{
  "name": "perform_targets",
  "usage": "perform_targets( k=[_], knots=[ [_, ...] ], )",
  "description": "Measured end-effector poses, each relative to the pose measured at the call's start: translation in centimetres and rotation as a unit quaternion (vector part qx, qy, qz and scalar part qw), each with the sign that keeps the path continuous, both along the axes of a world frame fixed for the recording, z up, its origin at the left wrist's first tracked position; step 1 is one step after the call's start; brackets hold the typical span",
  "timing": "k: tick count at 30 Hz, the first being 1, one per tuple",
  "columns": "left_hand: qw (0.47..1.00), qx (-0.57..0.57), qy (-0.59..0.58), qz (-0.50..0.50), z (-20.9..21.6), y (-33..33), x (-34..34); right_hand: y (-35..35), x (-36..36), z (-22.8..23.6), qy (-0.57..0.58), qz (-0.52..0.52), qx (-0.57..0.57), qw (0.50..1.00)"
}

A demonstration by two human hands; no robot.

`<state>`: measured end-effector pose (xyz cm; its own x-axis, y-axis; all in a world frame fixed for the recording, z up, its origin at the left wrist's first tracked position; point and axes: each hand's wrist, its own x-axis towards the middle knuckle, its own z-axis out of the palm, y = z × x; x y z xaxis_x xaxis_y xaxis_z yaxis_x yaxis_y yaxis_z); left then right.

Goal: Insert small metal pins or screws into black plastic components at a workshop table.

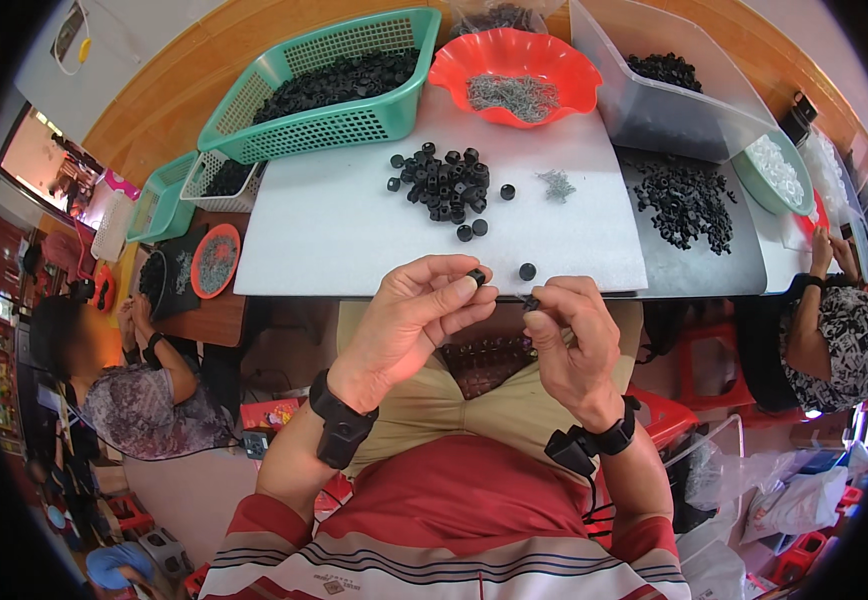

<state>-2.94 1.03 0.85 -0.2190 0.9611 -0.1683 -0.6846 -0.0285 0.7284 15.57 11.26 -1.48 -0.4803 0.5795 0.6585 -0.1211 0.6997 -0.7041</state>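
Note:
Between the thumb and index finger of my left hand (416, 312) is a small black plastic cap (476, 276), held just off the table's front edge. My right hand (576, 340) pinches another small dark part (531, 302), mostly covered by the fingertips, so its kind is unclear. Just beyond my right fingers, a lone black cap (527, 271) lies on the white foam sheet (354, 235). Farther in, a pile of similar black caps (441, 183) sits with a few strays around it. To its right is a little heap of silvery screws or pins (557, 185).
Along the back stand a green basket (344, 130) of black parts, a red wavy bowl (584, 85) of metal pieces and a clear bin (674, 130). Black parts (684, 205) cover a dark mat on the right. Other people work at the left (154, 400) and right (834, 335).

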Motion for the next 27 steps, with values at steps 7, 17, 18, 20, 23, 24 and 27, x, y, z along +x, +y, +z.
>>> perform_targets(
  k=[7,17,18,20,23,24,27],
  knots=[
    [0.998,0.002,-0.058,-0.004,-0.4,-0.1,-0.1,0.0,-0.3,0.2,0.005,0.006,-0.012,1.0],
    [0.995,0.002,-0.096,0.003,-0.5,0.1,0.2,-0.1,-1.1,-0.1,0.013,0.006,-0.019,1.0],
    [0.995,0.002,-0.096,0.003,-0.6,0.1,0.2,0.0,-1.2,-0.1,0.01,0.004,-0.013,1.0],
    [0.995,0.002,-0.098,0.004,-0.6,0.1,0.3,0.0,-1.3,0.0,0.01,0.006,-0.013,1.0],
    [0.995,-0.002,-0.104,0.0,-0.7,0.1,0.4,0.1,-1.5,0.1,0.006,0.008,-0.005,1.0],
    [0.995,-0.002,-0.104,0.001,-0.7,0.2,0.5,0.1,-1.5,0.2,0.003,0.008,0.002,1.0],
    [0.995,-0.01,-0.097,0.003,-0.7,0.2,0.6,0.1,-1.9,0.1,0.008,0.017,-0.003,1.0]
  ],
)
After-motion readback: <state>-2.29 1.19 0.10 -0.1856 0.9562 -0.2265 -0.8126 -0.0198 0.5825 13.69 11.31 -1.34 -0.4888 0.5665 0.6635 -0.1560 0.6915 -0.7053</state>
